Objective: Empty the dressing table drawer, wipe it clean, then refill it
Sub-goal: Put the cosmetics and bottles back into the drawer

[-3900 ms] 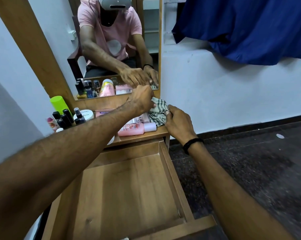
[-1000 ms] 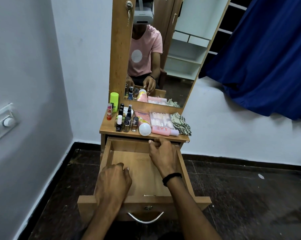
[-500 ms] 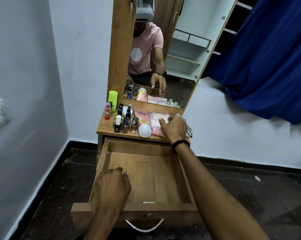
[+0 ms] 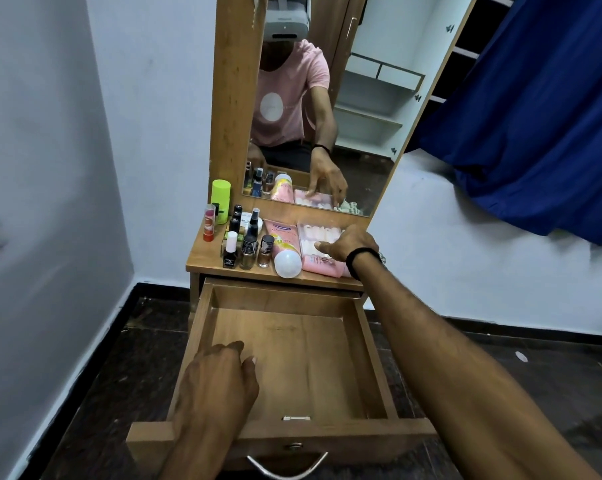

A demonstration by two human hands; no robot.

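Pale-walled corner with dark stone floor [image 4: 119, 375]; small wooden desk [image 4: 206, 252] set against the wall under a tall mirror [image 4: 361, 133].

Right hand [image 4: 348, 242], black band [image 4: 356, 258] at the wrist: stretched over the back right of the desk top, clamped on a clear case [image 4: 315, 233] of pale nail tips, with fingers bent down over its right end and thumb flat on the lid.

Left hand [image 4: 216, 386]: draped over the left wall of the drawer [image 4: 292, 355], with fingers loosely bent inside, gripping nothing.

Drawer: pulled well out below the desk top, bare wood floor showing. Only a small white strip [image 4: 296, 418] against the inside of the front wall. Curved metal handle [image 4: 287, 467] on the front panel.

Just beside the case, toward the front edge of the desk: pink bottle [image 4: 322, 265] lying flat, partly under the right wrist.

Left of the case: pink tube [image 4: 282, 237] lying lengthwise, round white cap [image 4: 287, 264] toward the front.

Further left: cluster of small nail-polish bottles [image 4: 247, 252] standing upright, then a small red bottle [image 4: 209, 227] and a tall lime-green can [image 4: 221, 200] near the back left corner.

Reflected in the mirror: right hand over the case, pink shirt [image 4: 285, 98] behind it.

Right of the desk: blue curtain [image 4: 534, 116] hanging against the wall.
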